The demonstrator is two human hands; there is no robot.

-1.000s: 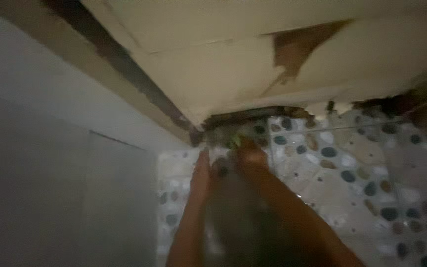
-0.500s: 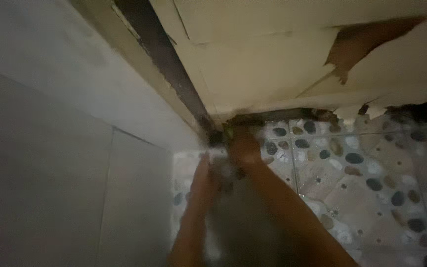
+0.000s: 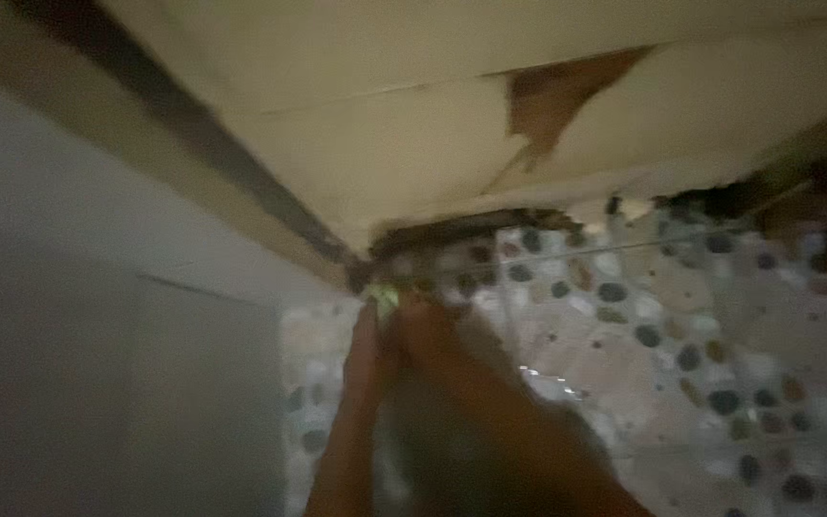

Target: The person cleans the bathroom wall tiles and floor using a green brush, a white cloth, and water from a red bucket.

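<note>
Green, small, blurred: the scrap (image 3: 385, 299) sits at your fingertips in the floor corner, right where the door (image 3: 413, 144) bottom meets the wall (image 3: 98, 316). Could be a scrub pad or a leaf, too smeared to tell.

Your left hand (image 3: 364, 347) and right hand (image 3: 425, 325) are pressed close together on it. Left fingers look stretched forward along the floor, tips against the scrap; whether they pinch it I cannot tell. Right fingers look curled over the top of it, probably gripping, but motion blur hides the grip.

Just past the scrap, a dark gap (image 3: 461, 230) runs under the door, with ragged, flaking edges. The door skin is cream with a brown patch (image 3: 552, 96) where the surface has peeled off. A dark strip runs up the door edge beside the wall. Pebble-pattern tile floor (image 3: 643, 325) spreads to your right; it has a wet-looking glint near your right forearm.

Risks, as I judge them:
- Scrap slides into the gap if you push forward rather than pull.
- Knuckles or fingertips scrape on the broken door bottom; splinters likely from that flaking edge.
- Floor may be slick, so a hand bracing on it could slip.
- Light is poor and your head is moving fast, so you are working mostly by feel.
</note>
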